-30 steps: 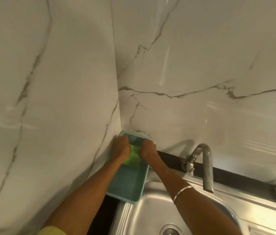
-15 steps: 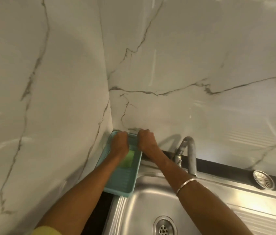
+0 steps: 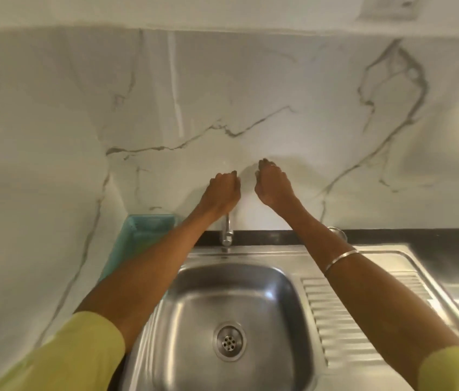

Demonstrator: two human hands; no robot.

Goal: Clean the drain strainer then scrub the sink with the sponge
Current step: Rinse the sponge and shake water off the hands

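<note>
Both hands raised against the marble wall point(image 3: 222, 94) above the tap point(image 3: 227, 230). Left hand point(image 3: 222, 193) and right hand point(image 3: 273, 186) hang with fingers loosely curled, holding nothing. Left forearm crosses the teal tray point(image 3: 141, 235) in the corner, hiding most of it; sponge not visible. Sink point(image 3: 231, 300) empty, drain strainer point(image 3: 229, 340) seated. Half a second ago both hands were in the tray at the green sponge; they have since lifted away.
</note>
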